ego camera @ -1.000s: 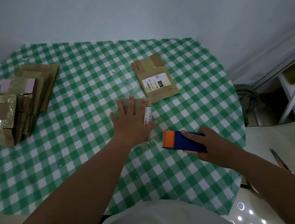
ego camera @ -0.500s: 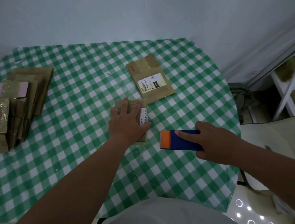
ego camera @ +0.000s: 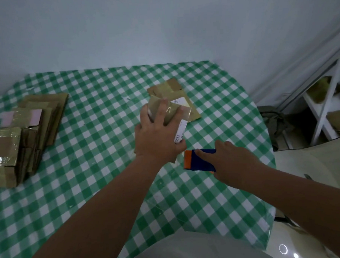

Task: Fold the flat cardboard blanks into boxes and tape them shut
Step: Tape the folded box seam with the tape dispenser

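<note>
A small brown cardboard box [ego camera: 165, 111], wrapped in glossy clear tape and carrying a narrow white printed label down its right side, is sitting near the middle of the surface [ego camera: 99, 132], which is wearing a green-and-white checked plastic cloth. The left hand [ego camera: 158, 138] is lying over the box from above, palm down, with its fingers spread and curling over the far top edge and the thumb pressing against the box's right side, so it is gripping the box. Just behind the box, and partly hidden by it, a flat cardboard blank [ego camera: 169, 88] with a white shipping label is lying on the cloth.

The right hand [ego camera: 232, 161] is resting to the right of the box, wrapping round a blue tape dispenser [ego camera: 198, 160] with an orange end; the index finger is stretching straight along its top. The dispenser is sitting close to the box's near right corner.

Along the left edge, a stack of taped brown boxes [ego camera: 15, 139] is standing, two pale pink patches showing on one of them.
</note>
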